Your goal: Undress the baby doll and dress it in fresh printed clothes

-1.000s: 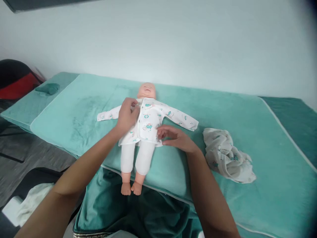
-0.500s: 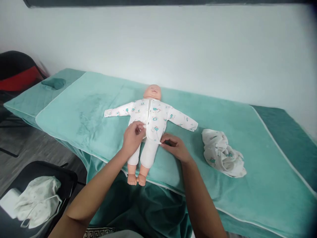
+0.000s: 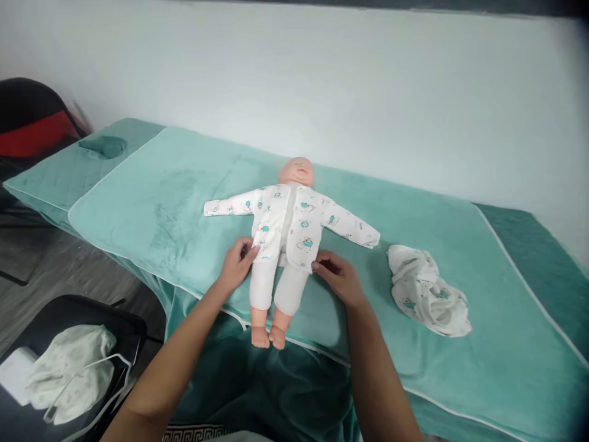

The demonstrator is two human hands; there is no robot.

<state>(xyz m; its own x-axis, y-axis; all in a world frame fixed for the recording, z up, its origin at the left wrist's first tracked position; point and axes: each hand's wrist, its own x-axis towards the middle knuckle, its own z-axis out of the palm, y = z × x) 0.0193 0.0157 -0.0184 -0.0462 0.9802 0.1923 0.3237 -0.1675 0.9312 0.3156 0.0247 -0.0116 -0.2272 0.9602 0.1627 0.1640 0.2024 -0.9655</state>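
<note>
A: Where do we have the doll (image 3: 296, 172)?
B: Lying face up on the bed (image 3: 133, 202), feet at the near edge, jacket (image 3: 304, 227) parted in front.
A: Our fingers?
B: Left hand (image 3: 237, 264) and right hand (image 3: 341, 279): we have both pinched on the jacket's lower side edges.

Diffuse light washes the wall (image 3: 322, 92) beyond the right grip (image 3: 339, 277); a soft shadow dims the bed (image 3: 400, 215) just below it. Far upper right, the corner darkens.
</note>
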